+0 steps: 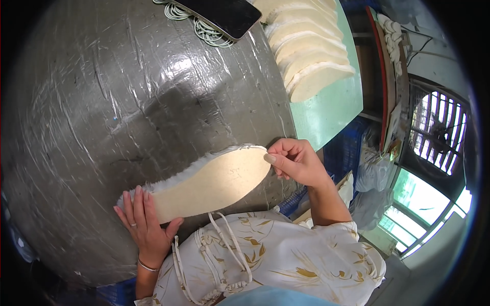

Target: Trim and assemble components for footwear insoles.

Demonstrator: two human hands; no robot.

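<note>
A cream shoe insole (214, 188) lies slantwise in front of me, smooth face up, with white fluffy fleece (178, 173) showing along its far edge. Over its narrower end at the left, my left hand (148, 224) rests with fingers stretched flat and thumb apart at the near edge. My right hand (298, 162) pinches the tip of the wider end between thumb and curled fingers. The insole's underside is mostly hidden.
The insole lies on a grey, plastic-covered table (127, 102). A phone (224, 15) and coiled pale cord (209, 35) sit at its far edge. Overlapping cream insoles (319, 79) are stacked on a pale green board (326, 115) at the right. Blue crates (342, 148) stand below.
</note>
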